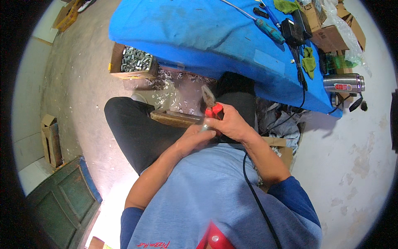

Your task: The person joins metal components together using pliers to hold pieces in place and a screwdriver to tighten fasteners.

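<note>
Combination pliers [209, 99] with red handles stand up from my right hand [233, 123], which is closed round the handles. The worn metal jaws point away from me, up toward the blue table. Close below, my left hand [191, 140] has its fingers and thumb closed on a small silvery metal piece [205, 128]. Both hands meet in front of my lap, and the piece is mostly covered by fingers. A wooden piece [176, 118] with a raised edge lies across my thighs, just beyond the left hand.
A table under blue cloth [195, 37] stands ahead, bearing a screwdriver [269, 32], a black adapter [292, 32] and green rags. A cardboard box [134, 74] of metal parts sits on the floor amid scattered bits. A steel flask [343, 83] is at right. A black cable [259, 199] crosses my shirt.
</note>
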A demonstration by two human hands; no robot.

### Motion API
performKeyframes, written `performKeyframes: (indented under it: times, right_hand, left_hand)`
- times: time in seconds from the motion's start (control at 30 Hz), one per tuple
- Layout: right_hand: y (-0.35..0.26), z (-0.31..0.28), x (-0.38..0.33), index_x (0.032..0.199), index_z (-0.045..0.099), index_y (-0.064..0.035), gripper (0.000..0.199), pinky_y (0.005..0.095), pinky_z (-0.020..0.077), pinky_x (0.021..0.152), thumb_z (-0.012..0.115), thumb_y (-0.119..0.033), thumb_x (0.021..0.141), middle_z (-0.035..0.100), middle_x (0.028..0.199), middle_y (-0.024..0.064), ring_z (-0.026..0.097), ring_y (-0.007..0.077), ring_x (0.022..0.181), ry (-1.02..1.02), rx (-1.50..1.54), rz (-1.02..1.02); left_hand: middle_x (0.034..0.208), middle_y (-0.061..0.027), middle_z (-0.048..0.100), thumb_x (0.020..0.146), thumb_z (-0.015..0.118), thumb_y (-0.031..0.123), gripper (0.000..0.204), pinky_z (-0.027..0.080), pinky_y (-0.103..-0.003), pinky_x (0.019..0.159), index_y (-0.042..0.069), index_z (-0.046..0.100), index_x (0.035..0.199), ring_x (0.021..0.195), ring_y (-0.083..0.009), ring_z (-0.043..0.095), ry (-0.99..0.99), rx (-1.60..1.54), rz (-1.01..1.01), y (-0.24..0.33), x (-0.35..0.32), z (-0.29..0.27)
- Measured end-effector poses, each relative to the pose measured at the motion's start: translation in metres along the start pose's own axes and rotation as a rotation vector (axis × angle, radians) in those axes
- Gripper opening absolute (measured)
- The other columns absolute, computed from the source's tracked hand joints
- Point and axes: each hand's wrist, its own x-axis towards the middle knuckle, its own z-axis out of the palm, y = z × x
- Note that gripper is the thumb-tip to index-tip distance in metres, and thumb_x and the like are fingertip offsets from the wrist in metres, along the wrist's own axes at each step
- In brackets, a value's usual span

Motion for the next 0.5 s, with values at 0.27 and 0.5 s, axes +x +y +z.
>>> performKeyframes:
  times: [0.27,0.5]
  right_hand:
    - [-0.011,0.001,0.002,0.09,0.058,-0.0012,0.025,0.0298,0.0459,0.069,0.069,-0.023,0.082,0.059,0.078,0.0025,0.052,0.0121,0.073,0.076,-0.224,-0.033]
    - [0.006,0.001,0.004,0.1,0.062,0.0008,0.027,0.0334,0.0485,0.072,0.065,-0.02,0.083,0.066,0.089,0.0109,0.061,0.019,0.079,0.026,0.068,0.103]
  left_hand:
    - [0.063,0.0078,0.043,0.091,0.061,0.033,0.026,0.022,-0.022,0.046,0.013,0.054,0.077,0.052,-0.0024,0.034,0.111,0.084,-0.004,0.001,0.001,-0.001]
    - [0.063,0.0077,0.042,0.094,0.057,0.034,0.028,0.023,-0.022,0.047,0.014,0.053,0.076,0.053,-0.0035,0.033,0.18,0.076,0.019,-0.004,0.003,-0.003]
